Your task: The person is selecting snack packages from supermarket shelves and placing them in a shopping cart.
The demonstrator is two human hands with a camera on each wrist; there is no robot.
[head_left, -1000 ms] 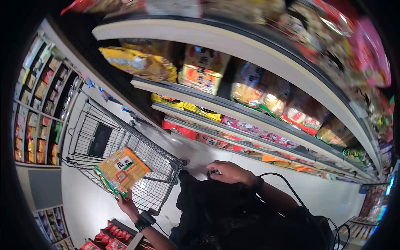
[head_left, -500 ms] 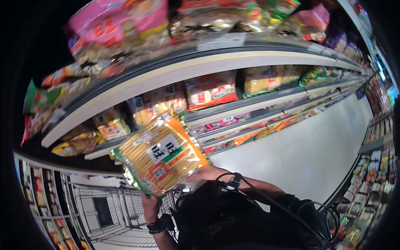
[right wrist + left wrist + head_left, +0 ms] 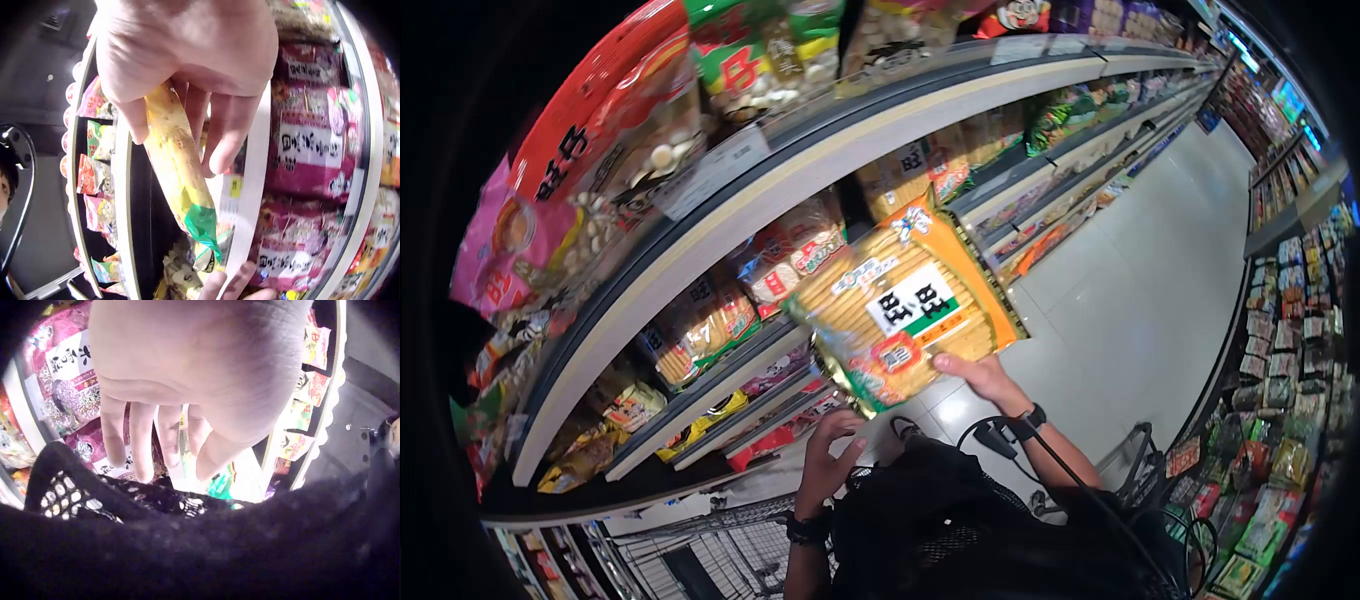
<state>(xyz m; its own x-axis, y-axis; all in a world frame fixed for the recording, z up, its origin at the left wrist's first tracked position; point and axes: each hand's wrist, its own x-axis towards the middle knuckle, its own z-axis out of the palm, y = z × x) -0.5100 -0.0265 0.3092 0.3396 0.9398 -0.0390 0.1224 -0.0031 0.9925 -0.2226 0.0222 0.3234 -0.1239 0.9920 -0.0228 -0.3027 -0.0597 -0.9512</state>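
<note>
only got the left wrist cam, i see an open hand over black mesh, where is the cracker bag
observer: The cracker bag is held up by the right hand, which grips its lower edge.
operator: how is that hand gripping it
observer: In the right wrist view the thumb is on one face and the fingers are on the other, so the bag hangs edge-on.
operator: is the left hand touching it
observer: The left hand is just under the bag's lower corner with its fingers open. I cannot tell whether it touches the bag.
</note>
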